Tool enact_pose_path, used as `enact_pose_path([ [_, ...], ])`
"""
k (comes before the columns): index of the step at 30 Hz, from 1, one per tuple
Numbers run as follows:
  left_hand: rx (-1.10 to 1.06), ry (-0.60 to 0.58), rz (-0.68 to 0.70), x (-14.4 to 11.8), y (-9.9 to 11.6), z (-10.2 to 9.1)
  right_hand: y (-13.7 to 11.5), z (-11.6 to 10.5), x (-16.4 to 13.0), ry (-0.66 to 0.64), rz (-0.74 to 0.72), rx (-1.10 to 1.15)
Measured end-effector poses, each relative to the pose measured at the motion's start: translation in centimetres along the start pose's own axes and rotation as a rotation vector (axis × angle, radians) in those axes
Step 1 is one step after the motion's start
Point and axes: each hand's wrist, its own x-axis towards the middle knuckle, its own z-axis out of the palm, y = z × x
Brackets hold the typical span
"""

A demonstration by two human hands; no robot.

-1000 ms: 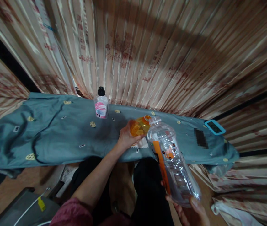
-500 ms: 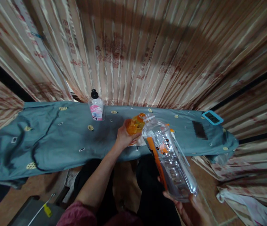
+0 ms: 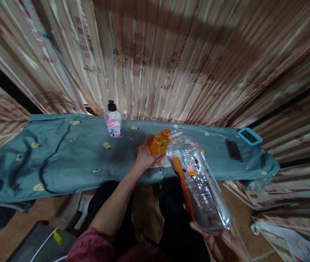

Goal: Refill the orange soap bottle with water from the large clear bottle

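Curtain backdrop, teal cloth on table | orange bottle gripped by left hand over cloth | clear bottle tilted, mouth touching orange bottle, base cupped by right hand

large clear plastic bottle tilted, mouth touching small orange bottle

No legible txt; bottle label too blurry.

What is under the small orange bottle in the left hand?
The left hand holds the small orange bottle above a pale cloth on the blue sheet. The hand covers the bottle's base.
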Motion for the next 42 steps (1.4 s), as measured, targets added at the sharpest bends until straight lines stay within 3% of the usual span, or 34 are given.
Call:
enact_pose_path([
  [8,-0.007,-0.004,-0.006,-0.1,0.4,-0.1,-0.4,0.3,-0.1,-0.067,0.018,-0.072],
  [14,-0.005,0.001,0.016,-0.1,0.2,-0.1,-0.3,0.0,-0.1,-0.025,0.007,-0.071],
  [33,-0.042,0.003,-0.005,0.0,0.1,-0.2,0.1,-1.3,0.1,-0.1,-0.034,-0.14],
  [42,-0.046,0.003,-0.017,0.1,-0.4,-0.1,0.4,-1.7,0.3,-0.116,0.026,-0.138],
])
